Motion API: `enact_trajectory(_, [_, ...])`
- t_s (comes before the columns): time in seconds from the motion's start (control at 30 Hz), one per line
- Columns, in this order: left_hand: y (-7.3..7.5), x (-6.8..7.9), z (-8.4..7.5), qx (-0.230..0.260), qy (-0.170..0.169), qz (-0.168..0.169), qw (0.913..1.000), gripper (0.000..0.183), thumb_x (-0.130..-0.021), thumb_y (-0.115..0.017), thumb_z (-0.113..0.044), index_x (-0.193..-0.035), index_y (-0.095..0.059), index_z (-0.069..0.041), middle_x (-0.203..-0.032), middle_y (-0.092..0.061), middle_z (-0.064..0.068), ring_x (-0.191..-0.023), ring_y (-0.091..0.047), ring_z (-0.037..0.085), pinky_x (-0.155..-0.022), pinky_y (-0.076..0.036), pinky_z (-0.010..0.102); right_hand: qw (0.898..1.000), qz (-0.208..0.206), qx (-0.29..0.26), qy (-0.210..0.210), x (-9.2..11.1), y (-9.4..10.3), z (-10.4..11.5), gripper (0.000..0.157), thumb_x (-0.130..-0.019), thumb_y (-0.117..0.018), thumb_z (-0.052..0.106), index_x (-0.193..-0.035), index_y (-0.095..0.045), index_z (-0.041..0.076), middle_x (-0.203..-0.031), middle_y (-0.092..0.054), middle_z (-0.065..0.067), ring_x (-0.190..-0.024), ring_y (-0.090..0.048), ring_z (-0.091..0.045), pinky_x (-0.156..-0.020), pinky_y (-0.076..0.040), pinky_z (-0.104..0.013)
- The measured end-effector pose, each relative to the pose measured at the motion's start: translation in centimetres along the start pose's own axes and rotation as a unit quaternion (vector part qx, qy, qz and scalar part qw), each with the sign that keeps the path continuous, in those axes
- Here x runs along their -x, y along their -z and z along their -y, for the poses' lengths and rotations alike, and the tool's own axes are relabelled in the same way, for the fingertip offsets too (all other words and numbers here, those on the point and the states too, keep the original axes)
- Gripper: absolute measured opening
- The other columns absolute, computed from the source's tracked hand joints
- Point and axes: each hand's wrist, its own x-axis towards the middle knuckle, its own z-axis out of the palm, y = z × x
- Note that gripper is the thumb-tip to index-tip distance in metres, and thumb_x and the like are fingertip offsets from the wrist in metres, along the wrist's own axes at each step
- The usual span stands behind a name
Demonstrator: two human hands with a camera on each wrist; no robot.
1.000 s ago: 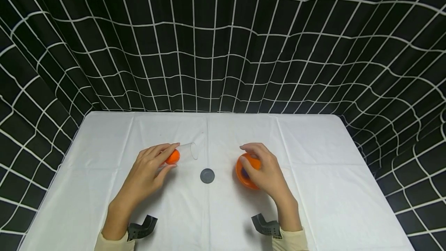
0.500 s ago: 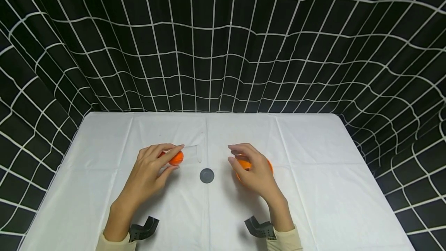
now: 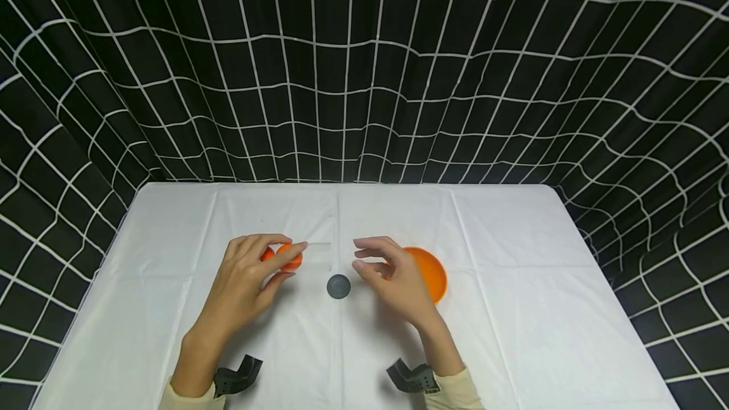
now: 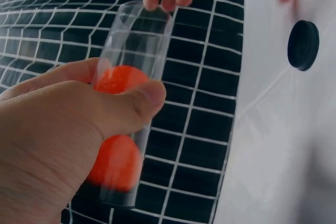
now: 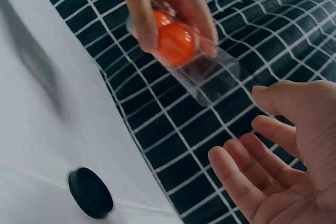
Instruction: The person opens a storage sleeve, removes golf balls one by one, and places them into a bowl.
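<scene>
My left hand (image 3: 242,277) grips a clear tube (image 4: 137,38) with thumb and fingers around its wall. Inside it sit two orange balls, an upper ball (image 4: 122,78) under the thumb and a lower ball (image 4: 118,163) near the closed end. In the head view the tube lies tilted sideways, its open end toward my right hand (image 3: 395,277). That hand hovers between the tube and an orange bowl (image 3: 429,276), fingers loosely curved, with nothing seen in it in the right wrist view. It partly covers the bowl, whose contents I cannot make out.
A dark grey round cap (image 3: 338,286) lies on the white tablecloth (image 3: 512,309) between the hands. Black curtains with a white grid (image 3: 364,112) stand behind the table and along both sides.
My right hand has moved left from over the bowl toward the tube's open end, uncovering much of the bowl. The left hand has shifted slightly right, and the tube's open end has swung a little nearer me.
</scene>
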Motion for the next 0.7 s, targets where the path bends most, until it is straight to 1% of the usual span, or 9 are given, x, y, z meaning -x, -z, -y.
enact_trajectory(0.1, [0.1, 0.0, -0.1, -0.006, -0.004, -0.002, 1.0000, 0.056, -0.076, -0.086, -0.010, -0.127, -0.070, -0.030, -0.118, -0.068, 0.000, -0.111, -0.060, 0.026, -0.100, -0.039, 0.044, 1.000, 0.011, -0.019, -0.014, -0.1, -0.7, -0.2, 0.036, -0.091, -0.074, 0.009, -0.125, -0.067, 0.011, -0.127, -0.064, -0.013, -0.116, -0.066, -0.036, -0.095, -0.058, -0.027])
enact_trajectory(0.17, [0.2, -0.1, -0.2, -0.009, -0.006, -0.003, 0.9999, 0.057, -0.075, -0.086, -0.008, -0.125, -0.071, -0.030, -0.117, -0.068, 0.000, -0.110, -0.060, 0.026, -0.101, -0.039, 0.044, 0.999, 0.017, -0.027, -0.018, -0.1, -1.1, -0.4, 0.036, -0.091, -0.074, 0.009, -0.126, -0.066, 0.011, -0.129, -0.063, -0.016, -0.118, -0.066, -0.036, -0.096, -0.058, -0.026])
enact_trajectory(0.33, [0.1, -0.1, -0.3, -0.019, -0.010, -0.010, 0.9997, 0.058, -0.072, -0.086, -0.003, -0.123, -0.072, -0.029, -0.115, -0.068, 0.000, -0.109, -0.060, 0.026, -0.100, -0.040, 0.044, 0.999, 0.030, -0.027, -0.022, -0.1, -1.7, -0.9, 0.035, -0.093, -0.071, 0.011, -0.128, -0.065, 0.013, -0.130, -0.065, -0.015, -0.119, -0.067, -0.030, -0.096, -0.057, -0.024])
enact_trajectory(0.4, [0.1, -0.1, -0.3, -0.024, -0.010, -0.010, 0.9996, 0.058, -0.072, -0.087, -0.003, -0.122, -0.072, -0.029, -0.115, -0.068, 0.000, -0.108, -0.060, 0.026, -0.100, -0.040, 0.044, 0.999, 0.031, -0.027, -0.027, -0.2, -1.8, -1.0, 0.035, -0.094, -0.071, 0.012, -0.128, -0.065, 0.014, -0.130, -0.066, -0.011, -0.119, -0.067, -0.029, -0.097, -0.057, -0.024])
enact_trajectory(0.5, [0.1, -0.1, -0.3, -0.028, -0.008, -0.009, 0.9995, 0.059, -0.072, -0.088, -0.005, -0.123, -0.072, -0.030, -0.115, -0.068, 0.001, -0.108, -0.060, 0.027, -0.100, -0.039, 0.045, 0.999, 0.031, -0.027, -0.034, -0.2, -1.8, -1.1, 0.035, -0.094, -0.072, 0.012, -0.128, -0.065, 0.015, -0.129, -0.067, -0.009, -0.119, -0.067, -0.029, -0.097, -0.057, -0.024])
enact_trajectory(0.7, [0.2, -0.1, -0.3, -0.025, -0.005, -0.008, 0.9996, 0.060, -0.071, -0.089, -0.006, -0.123, -0.070, -0.030, -0.117, -0.068, 0.001, -0.111, -0.060, 0.026, -0.100, -0.039, 0.045, 0.997, 0.035, -0.043, -0.048, -0.3, -2.0, -1.0, 0.037, -0.093, -0.072, 0.012, -0.129, -0.064, 0.012, -0.130, -0.067, -0.012, -0.120, -0.067, -0.030, -0.095, -0.057, -0.025])
